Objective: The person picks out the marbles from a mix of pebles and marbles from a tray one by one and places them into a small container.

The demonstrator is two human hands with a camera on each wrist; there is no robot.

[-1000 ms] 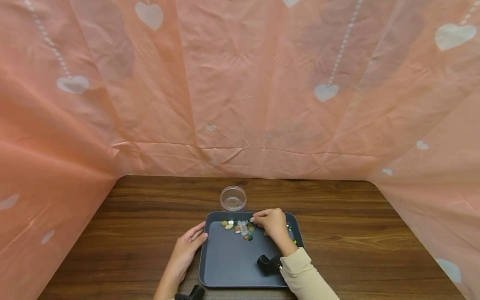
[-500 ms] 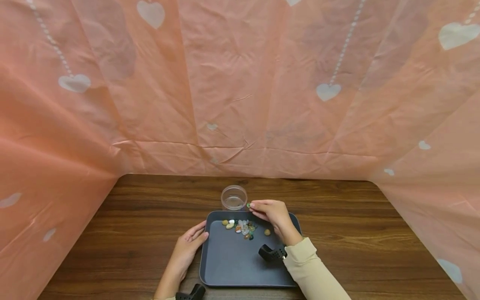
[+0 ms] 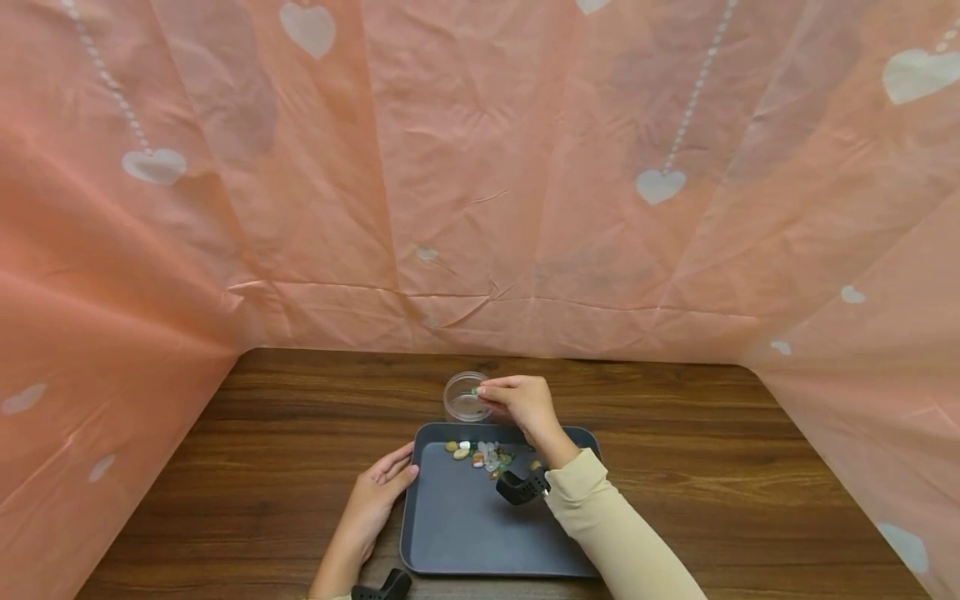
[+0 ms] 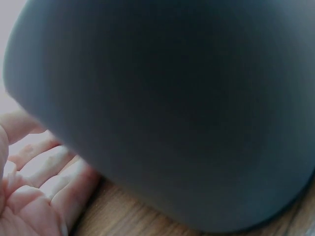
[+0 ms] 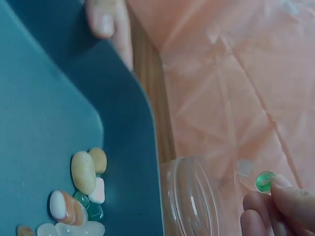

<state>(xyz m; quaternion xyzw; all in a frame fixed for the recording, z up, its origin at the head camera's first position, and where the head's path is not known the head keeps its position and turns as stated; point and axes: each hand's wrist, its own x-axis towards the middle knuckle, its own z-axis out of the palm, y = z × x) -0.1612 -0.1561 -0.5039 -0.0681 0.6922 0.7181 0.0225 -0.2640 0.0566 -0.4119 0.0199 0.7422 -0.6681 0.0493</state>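
Observation:
My right hand pinches a green glass pebble between thumb and fingertips. In the head view it is over the right rim of a clear round plastic jar, which stands open just behind the tray. My left hand grips the left side of the dark grey tray, thumb at the rim and fingers along the outside. Along the tray's far side lies a cluster of pebbles, in white, cream, orange-banded and green. The tray's dark wall fills most of the left wrist view.
A brown pebble lies apart at the tray's right, partly covered by the right wrist. The wooden table runs out on both sides. A pink cloth with white hearts encloses the back and sides.
My right hand has lifted the green glass pebble from the tray and carried it up and left to the jar's rim. The left hand stays at the tray's side.

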